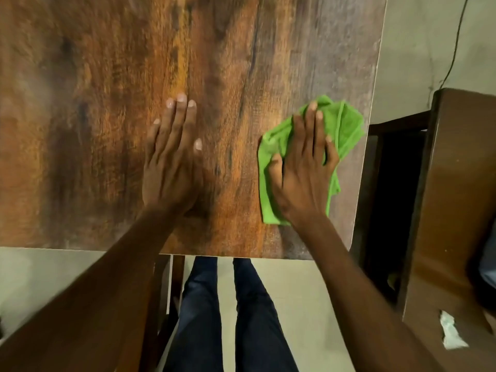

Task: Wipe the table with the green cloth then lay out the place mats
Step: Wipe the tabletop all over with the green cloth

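The brown wooden table fills the upper left of the head view. A crumpled green cloth lies near the table's right edge, close to the front right corner. My right hand presses down on the cloth, fingers spread and curled over its folds, covering its middle. My left hand rests flat on the bare wood to the left of the cloth, fingers together and pointing away from me, holding nothing. No place mats are in view.
A dark wooden chair or cabinet stands right of the table, with a crumpled white scrap of paper on it. A thin cable runs across the grey floor at the far right. My legs stand below the table's front edge.
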A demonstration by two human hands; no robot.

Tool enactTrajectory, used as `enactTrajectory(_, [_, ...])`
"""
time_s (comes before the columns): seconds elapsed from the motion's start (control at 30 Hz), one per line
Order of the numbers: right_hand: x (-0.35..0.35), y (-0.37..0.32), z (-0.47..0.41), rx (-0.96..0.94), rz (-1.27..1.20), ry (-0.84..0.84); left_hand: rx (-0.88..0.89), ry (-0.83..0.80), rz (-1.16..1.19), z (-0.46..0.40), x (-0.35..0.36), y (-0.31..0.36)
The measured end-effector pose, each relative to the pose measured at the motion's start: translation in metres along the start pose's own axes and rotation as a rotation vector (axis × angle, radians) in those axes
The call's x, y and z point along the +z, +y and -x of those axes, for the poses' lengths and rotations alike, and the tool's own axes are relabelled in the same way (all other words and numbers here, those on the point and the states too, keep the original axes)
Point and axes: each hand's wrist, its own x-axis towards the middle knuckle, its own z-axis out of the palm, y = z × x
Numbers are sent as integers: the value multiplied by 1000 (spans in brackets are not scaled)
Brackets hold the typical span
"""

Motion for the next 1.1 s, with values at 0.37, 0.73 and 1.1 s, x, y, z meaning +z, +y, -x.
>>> enactTrajectory(0.37, [29,-82,85,-149,-5,-130,-1,-4,-82,3,1,1])
enactTrajectory(0.73, [6,47,73,-74,82,-54,6,-6,-83,0,1,3])
enactTrajectory(1.1, [-1,19,-29,-19,43,76,-21,-34,-94,3,0,5])
